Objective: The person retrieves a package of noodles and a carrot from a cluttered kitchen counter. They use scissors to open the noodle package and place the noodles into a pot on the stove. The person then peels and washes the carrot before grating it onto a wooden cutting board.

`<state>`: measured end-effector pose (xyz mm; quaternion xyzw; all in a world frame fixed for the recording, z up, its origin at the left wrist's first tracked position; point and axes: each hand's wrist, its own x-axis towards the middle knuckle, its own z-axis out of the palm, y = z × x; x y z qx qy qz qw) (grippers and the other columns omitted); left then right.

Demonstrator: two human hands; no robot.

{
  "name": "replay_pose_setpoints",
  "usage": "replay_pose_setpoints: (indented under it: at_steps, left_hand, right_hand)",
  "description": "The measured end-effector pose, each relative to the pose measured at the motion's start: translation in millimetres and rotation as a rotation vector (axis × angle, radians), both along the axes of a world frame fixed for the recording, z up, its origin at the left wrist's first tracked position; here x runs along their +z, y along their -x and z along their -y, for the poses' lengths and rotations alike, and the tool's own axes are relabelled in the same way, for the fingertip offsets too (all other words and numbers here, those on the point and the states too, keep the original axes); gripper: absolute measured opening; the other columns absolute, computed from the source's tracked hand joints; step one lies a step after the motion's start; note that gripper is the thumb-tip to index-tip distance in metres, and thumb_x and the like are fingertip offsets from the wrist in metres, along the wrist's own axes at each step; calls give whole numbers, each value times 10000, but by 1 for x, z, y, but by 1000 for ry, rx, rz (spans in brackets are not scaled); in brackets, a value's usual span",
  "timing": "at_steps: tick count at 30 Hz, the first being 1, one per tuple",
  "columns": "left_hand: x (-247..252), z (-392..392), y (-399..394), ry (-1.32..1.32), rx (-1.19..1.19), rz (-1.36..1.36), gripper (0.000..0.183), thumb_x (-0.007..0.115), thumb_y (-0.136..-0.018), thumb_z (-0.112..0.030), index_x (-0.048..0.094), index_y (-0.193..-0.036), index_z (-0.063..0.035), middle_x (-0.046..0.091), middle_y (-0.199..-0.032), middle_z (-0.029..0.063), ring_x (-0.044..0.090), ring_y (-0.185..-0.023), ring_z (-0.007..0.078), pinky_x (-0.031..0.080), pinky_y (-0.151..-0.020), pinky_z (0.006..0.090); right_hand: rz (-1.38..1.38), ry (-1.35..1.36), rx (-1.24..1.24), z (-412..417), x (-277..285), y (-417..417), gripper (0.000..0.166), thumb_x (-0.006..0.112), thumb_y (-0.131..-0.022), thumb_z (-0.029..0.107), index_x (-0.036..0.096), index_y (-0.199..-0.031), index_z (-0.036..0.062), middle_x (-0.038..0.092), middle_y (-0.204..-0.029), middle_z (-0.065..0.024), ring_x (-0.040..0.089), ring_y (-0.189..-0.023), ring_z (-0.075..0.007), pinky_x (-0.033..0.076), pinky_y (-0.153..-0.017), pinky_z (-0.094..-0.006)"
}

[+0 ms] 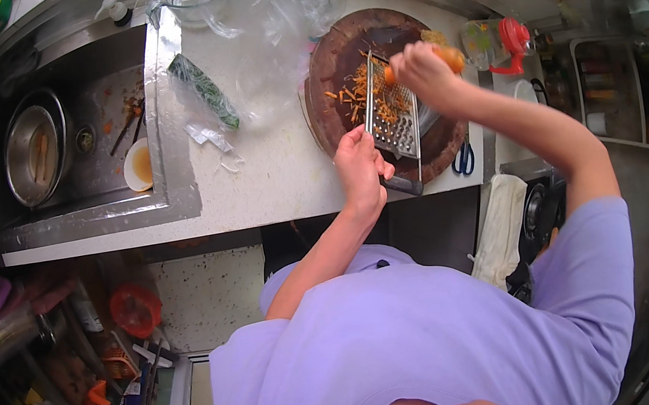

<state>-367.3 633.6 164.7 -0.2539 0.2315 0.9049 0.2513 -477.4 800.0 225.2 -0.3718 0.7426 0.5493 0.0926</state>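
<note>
A flat metal grater (404,135) leans over a round wooden chopping board (329,112) on the counter. My left hand (361,165) grips the grater's left edge near its lower end. In my right hand (422,72) is a carrot (450,58), its tip against the upper part of the grater. Orange carrot shreds (358,91) lie on the board to the left of the grater and cling to its face.
Blue-handled scissors (463,160) lie by the board's lower right. A jar with a red lid (513,44) stands at the right. Left of the board are plastic bags (256,0) and a wrapped green vegetable (205,92). The sink (86,69) at the left holds metal bowls (37,155).
</note>
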Motion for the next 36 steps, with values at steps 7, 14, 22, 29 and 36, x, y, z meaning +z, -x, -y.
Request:
replay_pose_setpoints:
  at_steps: [7,14,22,29,36]
  left_hand:
    - [4,3,7,-3,-3,24,256,477,-984,-142,450,-1184,16,377,-648,-21,345,-467,68,344,-423,251]
    - [4,3,13,9,13,30,258,477,-984,-145,447,-1181,17,377,-644,-21,354,-465,67,356,-420,252]
    - [3,5,8,24,2,35,244,474,-984,-145,452,-1167,14,379,-648,-24,353,-462,66,352,-414,254]
    - [3,4,5,5,-7,48,228,447,-987,-130,460,-1166,12,410,-676,-18,359,-447,61,347,-398,249]
    - [6,3,9,16,1,49,258,481,-981,-145,446,-1178,17,391,-652,-18,352,-460,67,344,-416,251]
  right_hand:
    - [133,99,-119,19,22,-18,172,597,-779,198,614,-895,72,633,-746,-64,648,-703,-245,529,-614,-407]
    - [54,133,0,14,13,-19,113,582,-773,219,594,-764,107,632,-712,-83,625,-615,-248,527,-603,-399]
    - [67,116,-56,8,0,3,131,568,-791,192,594,-843,74,601,-698,-80,608,-666,-227,506,-613,-364]
    - [-47,145,-20,-6,-19,19,117,569,-781,190,616,-800,85,633,-706,-84,639,-639,-241,529,-608,-400]
    - [-6,129,101,1,-9,5,107,577,-766,190,573,-755,83,580,-674,-59,564,-591,-202,482,-546,-382]
